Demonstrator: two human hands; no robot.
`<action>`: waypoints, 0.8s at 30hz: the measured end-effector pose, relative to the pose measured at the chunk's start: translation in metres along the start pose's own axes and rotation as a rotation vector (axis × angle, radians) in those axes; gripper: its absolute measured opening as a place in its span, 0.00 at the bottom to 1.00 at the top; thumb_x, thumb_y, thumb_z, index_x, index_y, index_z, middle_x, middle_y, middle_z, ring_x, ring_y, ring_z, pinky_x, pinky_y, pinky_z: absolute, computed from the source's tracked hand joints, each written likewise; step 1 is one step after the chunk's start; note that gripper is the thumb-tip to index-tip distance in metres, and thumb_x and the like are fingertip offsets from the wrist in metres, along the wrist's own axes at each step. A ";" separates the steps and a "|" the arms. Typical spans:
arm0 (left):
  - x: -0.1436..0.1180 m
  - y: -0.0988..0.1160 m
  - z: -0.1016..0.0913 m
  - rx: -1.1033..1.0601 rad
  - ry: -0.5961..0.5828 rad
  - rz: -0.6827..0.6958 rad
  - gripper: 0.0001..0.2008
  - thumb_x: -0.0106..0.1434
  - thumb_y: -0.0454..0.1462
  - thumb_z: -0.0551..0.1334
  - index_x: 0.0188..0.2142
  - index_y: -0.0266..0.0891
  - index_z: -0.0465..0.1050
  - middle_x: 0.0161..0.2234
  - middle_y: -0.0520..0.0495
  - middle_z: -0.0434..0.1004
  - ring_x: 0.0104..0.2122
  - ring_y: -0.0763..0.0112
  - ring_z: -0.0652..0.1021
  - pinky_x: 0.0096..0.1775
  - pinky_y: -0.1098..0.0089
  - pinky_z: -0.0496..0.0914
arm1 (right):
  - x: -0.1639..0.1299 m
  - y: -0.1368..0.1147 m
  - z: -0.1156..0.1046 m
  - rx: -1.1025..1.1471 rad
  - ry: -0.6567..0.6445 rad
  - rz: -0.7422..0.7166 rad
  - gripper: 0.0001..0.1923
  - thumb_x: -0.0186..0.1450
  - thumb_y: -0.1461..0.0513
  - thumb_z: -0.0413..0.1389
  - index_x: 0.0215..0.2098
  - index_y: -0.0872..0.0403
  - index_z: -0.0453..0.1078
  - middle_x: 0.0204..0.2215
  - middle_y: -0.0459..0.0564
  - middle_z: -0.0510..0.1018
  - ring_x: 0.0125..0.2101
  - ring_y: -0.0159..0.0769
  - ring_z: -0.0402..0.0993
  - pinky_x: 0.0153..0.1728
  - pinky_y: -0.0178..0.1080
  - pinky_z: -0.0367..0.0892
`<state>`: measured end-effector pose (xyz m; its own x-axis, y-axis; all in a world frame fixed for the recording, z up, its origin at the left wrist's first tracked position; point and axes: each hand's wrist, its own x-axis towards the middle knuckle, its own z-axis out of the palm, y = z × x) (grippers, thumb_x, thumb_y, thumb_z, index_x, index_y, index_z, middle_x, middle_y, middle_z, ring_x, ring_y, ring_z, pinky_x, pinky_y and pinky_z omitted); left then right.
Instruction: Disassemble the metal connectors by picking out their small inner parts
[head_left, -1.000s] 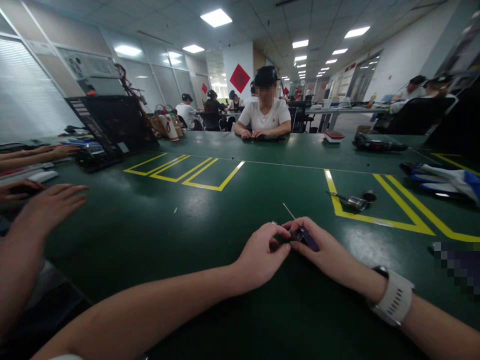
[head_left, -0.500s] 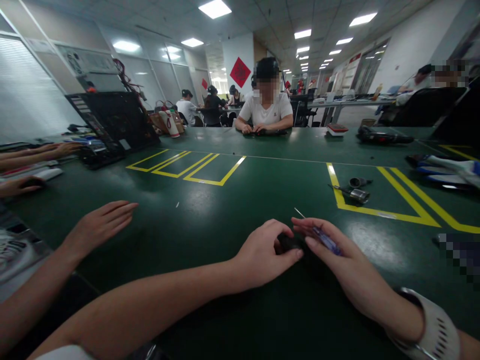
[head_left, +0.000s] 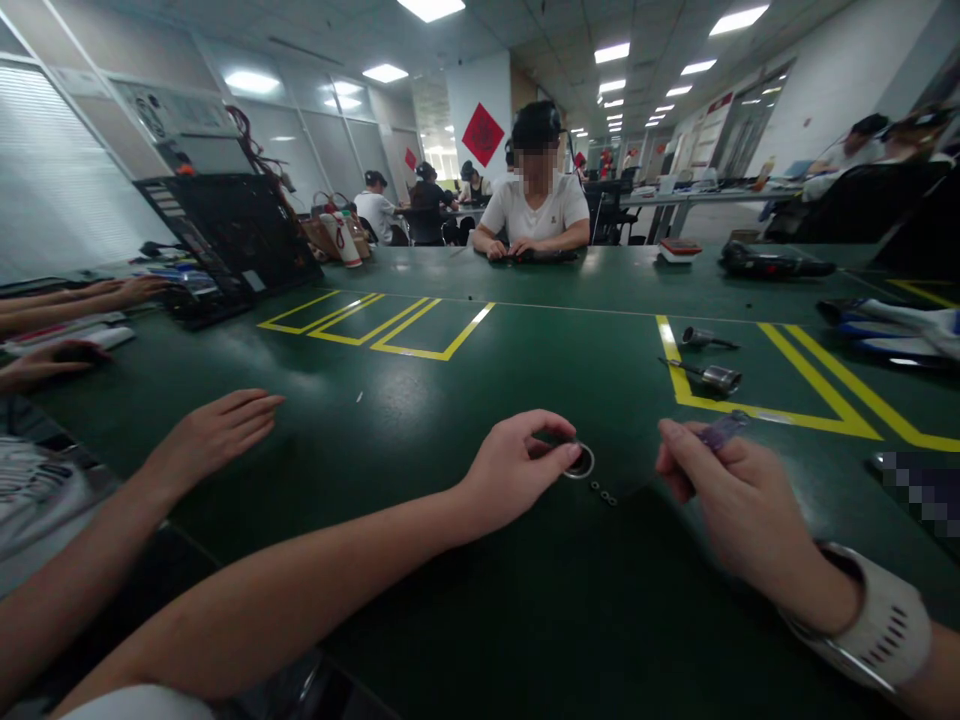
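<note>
My left hand [head_left: 517, 468] rests on the green table [head_left: 420, 420], thumb and fingers pinching a small round metal-rimmed part [head_left: 579, 461]. Two tiny dark screws [head_left: 603, 492] lie on the table just right of it. My right hand [head_left: 731, 495], with a white watch at the wrist, has drawn away to the right and grips a small screwdriver with a purple handle [head_left: 718, 432]. The screwdriver's tip is hidden from view.
Two metal cylindrical parts [head_left: 709, 375] lie on the yellow floor-style tape lines [head_left: 780, 415] at the right. A neighbour's hand [head_left: 217, 430] lies flat at my left. An open black computer case [head_left: 225, 240] stands back left. A person in white [head_left: 536, 210] sits opposite.
My right hand pulled the screwdriver away to the right, off the round part. The left hand stayed on the part, and two small screws now show beside it.
</note>
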<state>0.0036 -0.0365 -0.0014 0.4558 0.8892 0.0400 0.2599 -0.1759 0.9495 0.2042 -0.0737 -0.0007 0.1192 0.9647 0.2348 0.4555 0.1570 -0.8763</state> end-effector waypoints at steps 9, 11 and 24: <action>0.002 0.004 0.000 -0.270 0.069 -0.076 0.10 0.57 0.35 0.63 0.39 0.34 0.72 0.35 0.46 0.77 0.36 0.70 0.77 0.38 0.67 0.74 | -0.001 -0.004 0.004 -0.171 -0.069 -0.122 0.22 0.65 0.51 0.45 0.19 0.52 0.65 0.12 0.44 0.68 0.14 0.32 0.66 0.16 0.35 0.60; 0.002 0.005 0.000 -0.299 0.077 -0.089 0.10 0.57 0.34 0.63 0.40 0.35 0.73 0.35 0.47 0.77 0.35 0.71 0.77 0.39 0.67 0.73 | -0.002 -0.005 0.004 -0.194 -0.092 -0.170 0.22 0.65 0.52 0.44 0.18 0.52 0.64 0.12 0.43 0.66 0.14 0.31 0.65 0.16 0.35 0.59; 0.001 0.004 -0.001 -0.556 0.121 -0.195 0.11 0.58 0.30 0.61 0.42 0.36 0.73 0.42 0.44 0.77 0.42 0.67 0.77 0.47 0.62 0.71 | 0.000 0.003 0.008 0.227 -0.011 0.095 0.18 0.61 0.50 0.52 0.21 0.53 0.67 0.16 0.45 0.68 0.17 0.31 0.64 0.19 0.35 0.62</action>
<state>0.0038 -0.0360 0.0026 0.3357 0.9304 -0.1471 -0.1703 0.2135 0.9620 0.1983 -0.0712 -0.0067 0.1414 0.9795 0.1431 0.2324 0.1077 -0.9666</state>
